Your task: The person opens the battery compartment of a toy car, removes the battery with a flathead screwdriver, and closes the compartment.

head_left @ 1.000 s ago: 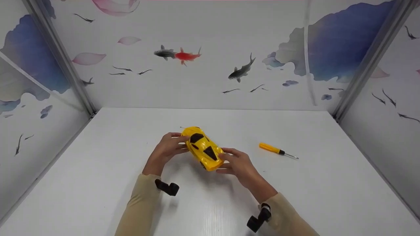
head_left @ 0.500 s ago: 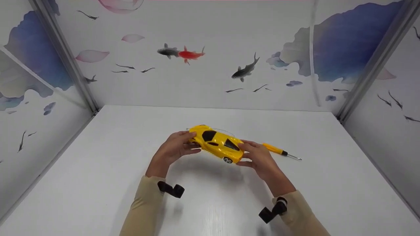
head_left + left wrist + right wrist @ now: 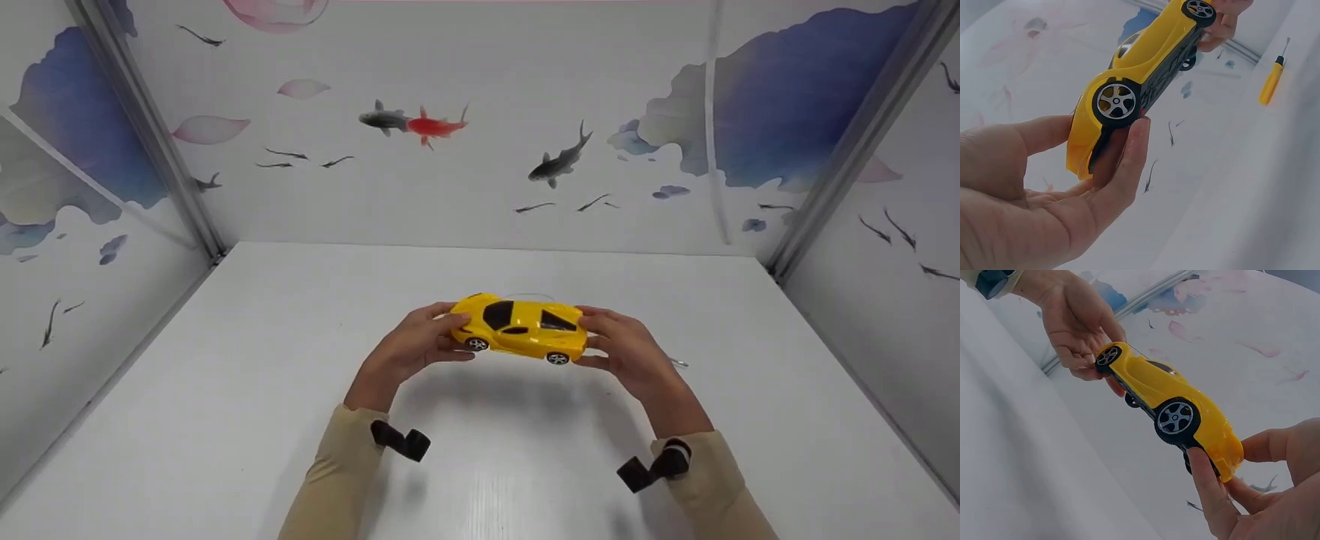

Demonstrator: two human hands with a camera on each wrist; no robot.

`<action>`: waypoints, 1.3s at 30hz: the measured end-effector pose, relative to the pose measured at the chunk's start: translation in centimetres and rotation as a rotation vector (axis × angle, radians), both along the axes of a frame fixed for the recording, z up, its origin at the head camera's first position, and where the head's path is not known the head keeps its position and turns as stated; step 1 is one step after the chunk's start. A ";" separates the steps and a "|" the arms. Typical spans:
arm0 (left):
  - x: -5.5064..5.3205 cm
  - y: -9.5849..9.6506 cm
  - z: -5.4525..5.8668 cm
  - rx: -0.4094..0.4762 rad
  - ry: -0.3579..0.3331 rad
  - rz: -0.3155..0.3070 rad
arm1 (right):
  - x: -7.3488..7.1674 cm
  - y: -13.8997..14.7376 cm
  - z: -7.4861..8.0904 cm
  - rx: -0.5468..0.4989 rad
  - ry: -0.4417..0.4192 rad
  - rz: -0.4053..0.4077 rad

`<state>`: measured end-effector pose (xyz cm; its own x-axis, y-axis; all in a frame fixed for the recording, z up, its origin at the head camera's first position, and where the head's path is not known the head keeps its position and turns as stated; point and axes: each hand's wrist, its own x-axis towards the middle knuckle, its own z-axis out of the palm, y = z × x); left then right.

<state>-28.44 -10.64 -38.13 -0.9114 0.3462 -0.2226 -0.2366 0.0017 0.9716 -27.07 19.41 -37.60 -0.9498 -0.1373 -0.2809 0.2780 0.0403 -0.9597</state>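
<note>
A yellow toy car [image 3: 525, 330] with dark windows and silver-spoked wheels is held up off the table, its side turned toward me. My left hand [image 3: 416, 341] grips its left end, thumb on top and fingers beneath, as the left wrist view shows around the car's end [image 3: 1086, 135]. At the other end my right hand [image 3: 630, 349] holds the car between thumb and fingers; the right wrist view shows those fingers [image 3: 1210, 489] under the body. A thin wire curves behind the car. The dark underside shows in the left wrist view.
A screwdriver [image 3: 1272, 81] with a yellow handle lies on the white table [image 3: 225, 375]; in the head view the right hand hides most of it, leaving the shaft tip [image 3: 679, 363]. Printed walls [image 3: 465, 195] enclose the table at the back and sides.
The car has turned from a slanted pose to nearly level sideways and moved right, both hands still holding its ends. The right hand has moved right, now covering most of the screwdriver.
</note>
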 end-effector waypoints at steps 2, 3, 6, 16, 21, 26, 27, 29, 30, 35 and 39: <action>0.1 0.1 0.0 -0.010 0.000 0.000 | 0.0 0.3 0.2 0.011 0.010 0.015; 0.1 0.1 -0.1 -0.010 -0.003 0.002 | 0.0 0.4 0.2 0.016 0.017 0.023; 0.2 0.2 -0.1 -0.014 -0.013 0.009 | 0.0 0.9 0.3 0.035 0.034 0.031; 0.2 -0.3 -0.2 -0.081 0.056 -0.019 | -0.1 1.2 -0.1 0.079 0.043 0.043; 0.3 -0.2 -0.2 -0.077 0.098 -0.036 | 0.0 1.3 0.0 0.093 0.061 0.035; 0.4 -0.1 -0.2 -0.057 0.118 -0.018 | 0.0 1.5 0.0 0.079 0.066 0.037; 0.4 -0.1 -0.1 -0.054 0.117 -0.016 | 0.0 1.5 0.1 0.079 0.068 0.038; 0.4 -0.1 -0.1 -0.047 0.117 -0.020 | -0.1 1.7 0.1 0.078 0.070 0.039; 0.5 -0.1 -0.1 -0.041 0.119 -0.026 | 0.0 1.7 0.1 0.075 0.070 0.038; 0.5 -0.1 -0.2 -0.012 0.120 -0.050 | -0.1 2.0 0.2 0.062 0.064 0.044; 0.6 0.1 -0.3 -0.008 0.105 -0.038 | -0.1 2.1 0.3 0.063 0.064 0.048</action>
<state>-27.88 -10.59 -38.39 -0.9160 0.3796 -0.1297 -0.1336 0.0162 0.9909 -27.15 21.47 -37.33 -0.9588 -0.1672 -0.2298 0.2128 0.1135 -0.9705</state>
